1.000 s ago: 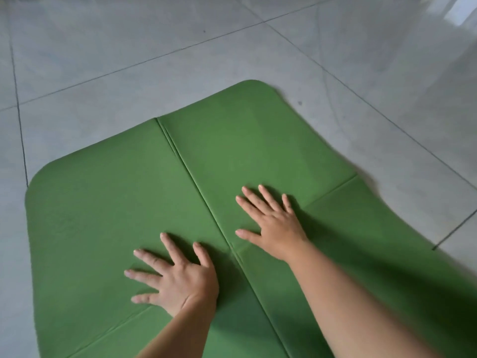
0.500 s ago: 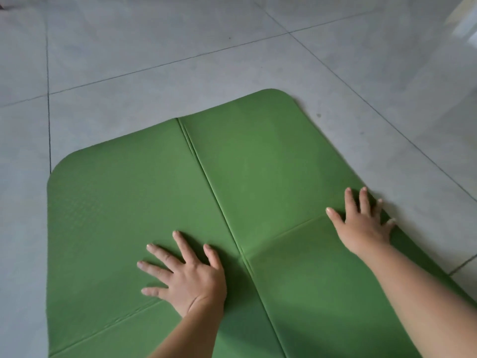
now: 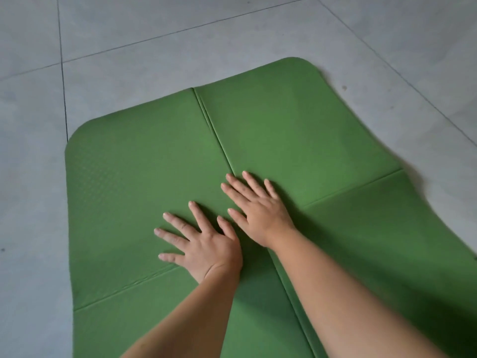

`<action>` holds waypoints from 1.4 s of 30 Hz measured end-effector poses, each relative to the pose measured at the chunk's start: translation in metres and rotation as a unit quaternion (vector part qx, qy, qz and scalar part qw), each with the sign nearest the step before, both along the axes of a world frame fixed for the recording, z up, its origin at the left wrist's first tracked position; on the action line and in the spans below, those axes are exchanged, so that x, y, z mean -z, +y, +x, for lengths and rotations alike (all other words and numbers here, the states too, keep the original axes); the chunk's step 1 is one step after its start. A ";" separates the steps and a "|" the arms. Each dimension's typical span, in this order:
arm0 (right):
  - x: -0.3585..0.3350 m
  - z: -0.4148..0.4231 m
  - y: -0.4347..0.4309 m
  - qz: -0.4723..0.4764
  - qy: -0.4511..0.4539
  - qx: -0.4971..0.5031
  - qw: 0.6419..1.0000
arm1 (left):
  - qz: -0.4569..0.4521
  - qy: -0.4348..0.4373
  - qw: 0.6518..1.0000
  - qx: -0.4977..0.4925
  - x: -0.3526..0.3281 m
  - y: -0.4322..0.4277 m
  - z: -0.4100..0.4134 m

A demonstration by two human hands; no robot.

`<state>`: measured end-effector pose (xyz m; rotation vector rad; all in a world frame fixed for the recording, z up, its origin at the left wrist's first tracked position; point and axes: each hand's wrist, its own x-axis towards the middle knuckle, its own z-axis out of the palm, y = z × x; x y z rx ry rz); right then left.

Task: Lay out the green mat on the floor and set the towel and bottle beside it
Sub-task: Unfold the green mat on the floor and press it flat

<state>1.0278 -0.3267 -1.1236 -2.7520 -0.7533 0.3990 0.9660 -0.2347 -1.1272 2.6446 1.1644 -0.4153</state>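
The green mat [image 3: 296,130] lies unfolded on the floor, with a lengthwise crease down its middle and a crosswise crease near my hands. My left hand [image 3: 204,244] presses flat on the mat just left of the lengthwise crease, fingers spread. My right hand [image 3: 258,208] lies flat beside it, fingers straight, over the crease where the two folds cross. The mat's right edge bulges up slightly where the crosswise crease meets it. No towel or bottle is in view.
Pale grey floor tiles [image 3: 154,34] with dark grout lines surround the mat on the left, far and right sides. Bare floor shows on both sides of the mat.
My right hand slid out to the mat's right edge, then came back to the centre crease beside my left hand. My left hand stayed pressed in place.
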 end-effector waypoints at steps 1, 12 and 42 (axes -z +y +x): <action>0.002 0.003 -0.009 -0.017 -0.013 0.019 1.000 | 0.002 -0.006 1.000 0.000 0.001 0.000 0.000; 0.006 0.010 -0.121 -0.118 -0.014 0.253 0.960 | 0.015 -0.022 1.000 0.008 0.008 0.001 -0.002; -0.007 -0.225 -0.132 -0.066 0.058 0.251 0.964 | -0.015 -0.049 0.899 0.434 0.006 -0.094 -0.154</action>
